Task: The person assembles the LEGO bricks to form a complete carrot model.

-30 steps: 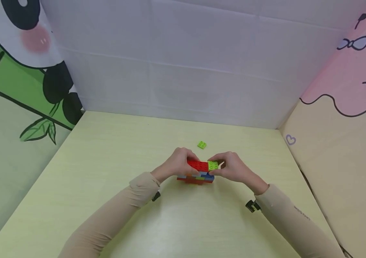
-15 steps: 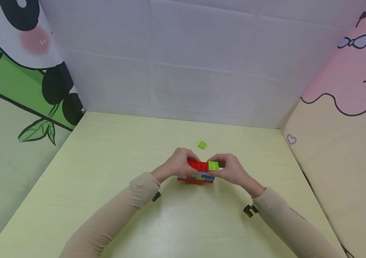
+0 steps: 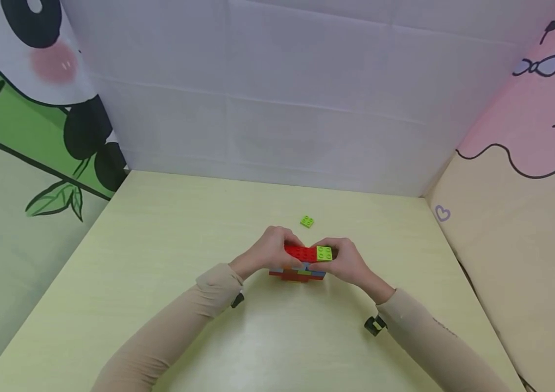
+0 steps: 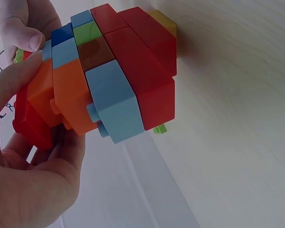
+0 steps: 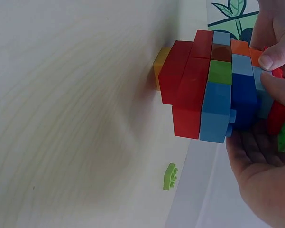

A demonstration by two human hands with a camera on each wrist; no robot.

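A stack of toy building bricks stands on the table in front of me, upright. Its rows are red, light blue, blue, brown, green and orange, with a yellow brick at the bottom. Along the top run a red brick and, at its right end, a lime green brick. My left hand grips the upper left of the stack, thumb on the near side and fingers behind. My right hand grips the upper right, just below the lime brick, with its thumb on the near face.
One loose lime green brick lies on the pale wooden table behind the stack. A white wall closes off the back, and patterned panels with cartoon drawings border both sides.
My right hand has slid slightly left and down, from beside the lime brick to below it on the stack. My left hand and the stack have barely moved.
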